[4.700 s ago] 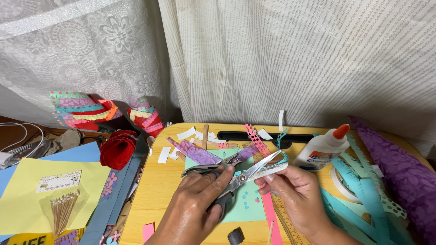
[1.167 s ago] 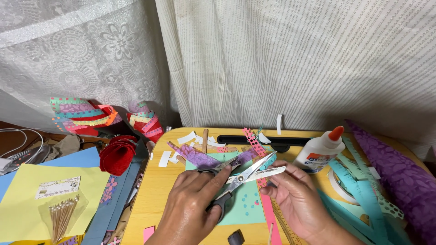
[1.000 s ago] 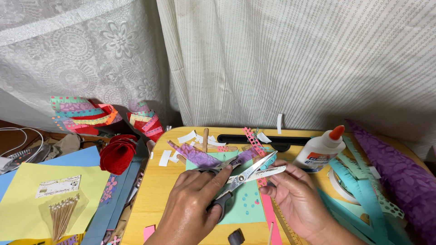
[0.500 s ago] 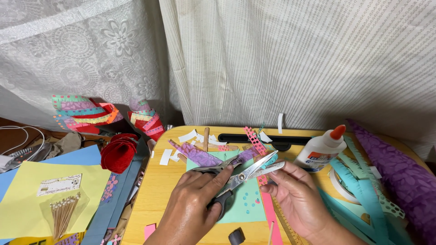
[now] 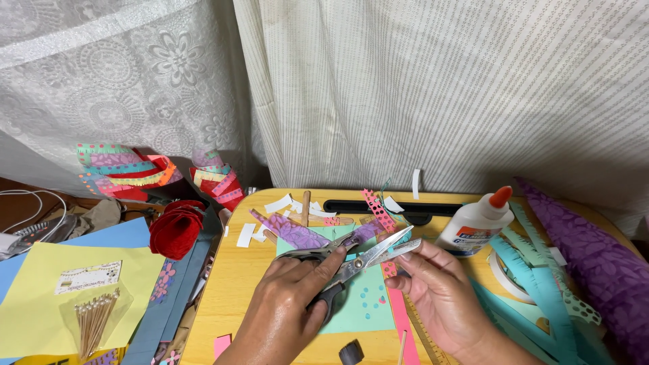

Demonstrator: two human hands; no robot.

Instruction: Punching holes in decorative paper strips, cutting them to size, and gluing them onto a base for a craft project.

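Left hand [image 5: 284, 307] grip clamped on scissors [image 5: 355, 260], blades apart over teal paper [image 5: 358, 304] on yellow surface [image 5: 236, 284]; right hand [image 5: 443, 297] grip pinching pink strip [image 5: 399, 318], glue bottle [image 5: 476, 223] near.

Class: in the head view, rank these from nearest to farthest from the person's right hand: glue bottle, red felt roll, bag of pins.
From the right hand:
1. Glue bottle, just above it on the right.
2. Red felt roll, left of the table.
3. Bag of pins, far left on yellow paper.
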